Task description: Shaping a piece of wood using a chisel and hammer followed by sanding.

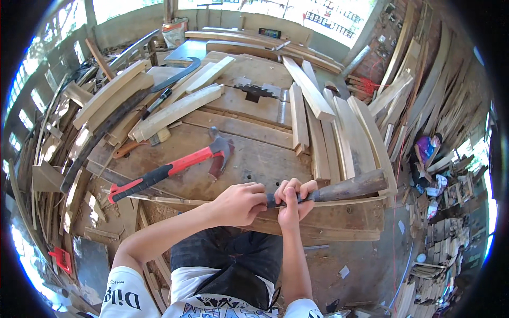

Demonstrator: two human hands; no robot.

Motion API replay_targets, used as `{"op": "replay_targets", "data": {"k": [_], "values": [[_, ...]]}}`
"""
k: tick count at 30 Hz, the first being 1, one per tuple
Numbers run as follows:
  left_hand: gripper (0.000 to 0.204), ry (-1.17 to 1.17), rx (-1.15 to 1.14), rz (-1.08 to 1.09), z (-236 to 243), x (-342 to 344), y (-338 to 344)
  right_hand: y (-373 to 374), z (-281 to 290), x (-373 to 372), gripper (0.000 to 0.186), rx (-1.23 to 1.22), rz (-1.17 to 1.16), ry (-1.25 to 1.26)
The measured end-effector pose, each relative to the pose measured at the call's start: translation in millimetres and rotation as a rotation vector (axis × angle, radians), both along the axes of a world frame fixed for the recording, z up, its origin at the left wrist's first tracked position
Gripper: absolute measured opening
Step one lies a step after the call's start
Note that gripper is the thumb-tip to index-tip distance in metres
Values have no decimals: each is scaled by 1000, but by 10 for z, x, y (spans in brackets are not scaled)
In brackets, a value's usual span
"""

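Note:
In front of me, at the table's near edge, I hold a wooden-handled tool that looks like a chisel (354, 186), lying nearly level. Its thick handle points right, and a dark metal part runs between my hands. My right hand (295, 201) is closed round the metal part beside the handle, thumb on top. My left hand (241, 204) has its fingers curled over the other end, hiding the tip. Beyond my left hand, a claw hammer (172, 168) with a red and black handle lies on the wooden work table (254, 159).
A circular saw blade (258, 91) stands up through the tabletop. Wood strips (310, 87) lie to the right, more to the left with a sickle (177, 77) and a brush (159, 137). Another person (426, 151) sits far right, among wood piles.

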State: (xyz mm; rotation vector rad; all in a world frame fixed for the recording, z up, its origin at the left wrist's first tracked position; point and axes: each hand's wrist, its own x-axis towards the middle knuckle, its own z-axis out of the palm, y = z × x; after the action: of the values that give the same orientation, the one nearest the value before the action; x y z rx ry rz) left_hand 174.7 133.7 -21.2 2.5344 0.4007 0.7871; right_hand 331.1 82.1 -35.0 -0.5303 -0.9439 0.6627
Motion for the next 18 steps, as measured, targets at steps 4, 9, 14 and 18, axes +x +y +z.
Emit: {"op": "replay_targets", "data": {"k": [4, 9, 14, 18], "values": [[9, -93, -51, -34, -3, 10, -4, -11, -7, 7, 38, 0, 3, -5], [8, -94, -243, -73, 55, -12, 56, -4, -14, 8, 39, 6, -18, -36], [5, -44, -416, -3, 97, -23, 59, 4, 29, 16, 35, -5, -11, -58], [7, -237, -174, 178, 108, 50, -16, -2, 55, 29, 34, 45, -30, -39]]}}
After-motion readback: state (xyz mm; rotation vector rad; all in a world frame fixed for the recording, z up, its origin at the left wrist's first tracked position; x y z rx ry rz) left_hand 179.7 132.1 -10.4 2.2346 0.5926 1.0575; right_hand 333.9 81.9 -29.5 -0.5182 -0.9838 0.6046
